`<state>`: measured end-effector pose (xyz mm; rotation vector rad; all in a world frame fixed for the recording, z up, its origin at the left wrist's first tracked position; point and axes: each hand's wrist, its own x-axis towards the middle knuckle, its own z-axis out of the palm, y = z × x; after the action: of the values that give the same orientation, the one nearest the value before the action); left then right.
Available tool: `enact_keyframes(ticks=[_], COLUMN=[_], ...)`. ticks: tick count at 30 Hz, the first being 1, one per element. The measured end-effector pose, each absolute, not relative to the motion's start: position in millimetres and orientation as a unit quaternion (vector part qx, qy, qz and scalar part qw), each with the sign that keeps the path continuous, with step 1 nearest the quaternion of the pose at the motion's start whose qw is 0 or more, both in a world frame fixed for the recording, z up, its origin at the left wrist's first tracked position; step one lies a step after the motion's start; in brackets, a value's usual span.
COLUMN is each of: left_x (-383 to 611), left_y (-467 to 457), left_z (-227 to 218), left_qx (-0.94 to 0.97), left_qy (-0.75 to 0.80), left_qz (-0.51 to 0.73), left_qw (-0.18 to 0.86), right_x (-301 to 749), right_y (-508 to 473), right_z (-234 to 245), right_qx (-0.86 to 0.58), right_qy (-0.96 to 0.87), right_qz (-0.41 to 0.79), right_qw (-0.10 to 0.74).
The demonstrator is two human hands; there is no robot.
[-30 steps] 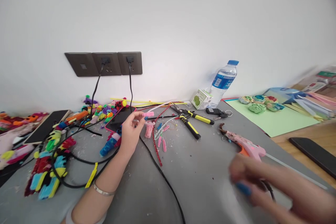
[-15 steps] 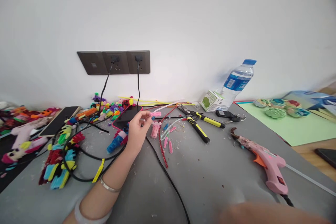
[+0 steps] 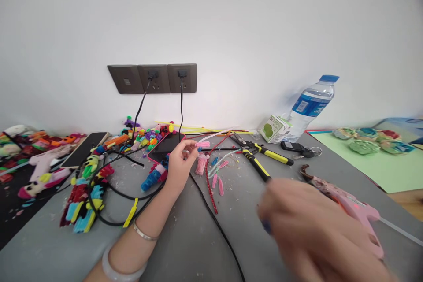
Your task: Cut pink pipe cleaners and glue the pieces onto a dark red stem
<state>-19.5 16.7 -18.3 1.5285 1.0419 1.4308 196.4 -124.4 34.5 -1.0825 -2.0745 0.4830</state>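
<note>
My left hand [image 3: 181, 164] pinches a small pink fuzzy pipe cleaner piece [image 3: 202, 144] between thumb and fingertips. Just below it on the grey table lies a larger pink pipe cleaner bundle [image 3: 201, 165]. Short pink pieces [image 3: 221, 186], a red tinsel pipe cleaner [image 3: 210, 189] and a pale silvery strand [image 3: 220, 162] lie to its right. My right hand [image 3: 313, 224] is low in front, blurred by motion with its fingers curled; whether anything is in it cannot be made out. Behind it is a pink glue gun [image 3: 358, 209], partly hidden, with a glue stick at its rear.
Yellow-black pliers [image 3: 256, 164] lie behind my right hand. At the wall stand a water bottle [image 3: 310, 108] and a small box [image 3: 272, 128], with keys [image 3: 299, 149] nearby. Black cables [image 3: 211, 224] cross the table. Colourful pipe cleaner figures [image 3: 82, 202] and phones [image 3: 84, 149] fill the left.
My right hand has risen from the bottom edge into view over the table, now covering part of the glue gun. The view has shifted slightly left. My left hand keeps its pinch.
</note>
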Motion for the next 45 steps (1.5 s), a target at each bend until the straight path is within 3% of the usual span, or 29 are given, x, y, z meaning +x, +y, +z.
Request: enact_keyframes(ticks=[3,7,9,13,17,20,26,30,45], left_x=[-19.1,-18.5,-18.3,-18.1,-17.5,-17.0,-17.1,-17.9,-19.4], left_y=[16.6,17.9,18.9,20.6,21.6,21.2,22.0,23.3,23.4], left_z=[-16.6,-15.7,-16.3,-18.1,-17.9,-16.1,-17.9,-21.6,-20.8], left_qx=[0.604,0.603,0.602,0.604,0.611,0.620,0.623,0.624,0.611], left_qy=[0.412,0.414,0.418,0.427,0.413,0.413,0.401,0.396,0.412], left_qz=[0.563,0.563,0.561,0.551,0.539,0.521,0.504,0.496,0.488], left_qw=[0.384,0.385,0.385,0.386,0.407,0.417,0.444,0.456,0.467], right_x=[175.0,174.8,175.0,170.5,186.9,208.2,204.7,185.6,175.7], right_y=[-65.5,-19.4,-9.9,-1.0,7.1,16.9,35.1,34.8,28.8], right_z=[34.8,22.1,17.9,20.7,34.3,41.6,26.4,12.7,4.8], right_qx=[-0.417,-0.433,-0.435,-0.431,-0.431,-0.427,-0.528,-0.480,-0.421], right_qy=[-0.817,-0.828,-0.824,-0.816,-0.764,-0.725,-0.594,-0.547,-0.584], right_qz=[0.213,0.325,0.349,0.372,0.472,0.525,0.502,0.552,0.558], right_qw=[0.335,0.146,0.100,0.096,0.090,0.129,0.342,0.407,0.414])
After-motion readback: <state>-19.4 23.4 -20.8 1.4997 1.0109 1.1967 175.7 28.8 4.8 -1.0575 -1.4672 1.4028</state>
